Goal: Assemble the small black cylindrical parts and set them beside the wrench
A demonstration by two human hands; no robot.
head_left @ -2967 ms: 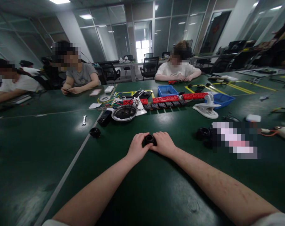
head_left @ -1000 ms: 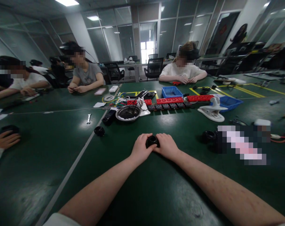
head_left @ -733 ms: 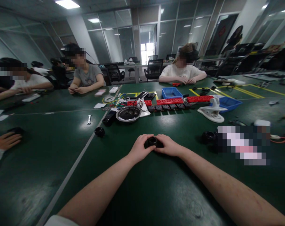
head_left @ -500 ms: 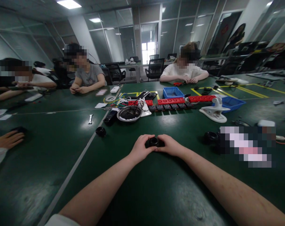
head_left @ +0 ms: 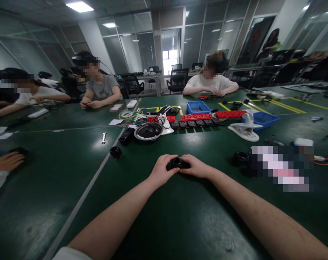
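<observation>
A small black ring-shaped part [head_left: 177, 162] with a round opening on top rests on the green table [head_left: 158, 216]. My left hand [head_left: 164, 168] curls around its left side, thumb in front and fingers behind. From the other side my right hand [head_left: 193, 166] closes on the same part, its fingertips close to those of the left. Its lower portion is mostly hidden by my fingers. To the left lies a similar black round part [head_left: 115, 152], and another black round part [head_left: 241, 157] sits to the right.
Beyond my hands stand a metal dish [head_left: 148, 131], red socket strips [head_left: 196, 116], a blue tray [head_left: 198, 107] and a white clip [head_left: 244, 132]. A wrench [head_left: 103, 138] lies left. A co-worker's hand [head_left: 8, 161] rests at the left edge; other people sit across the table.
My hands keep hold of the black part, the right one shifted very slightly left. At the far left, a co-worker's arm and head have moved a little.
</observation>
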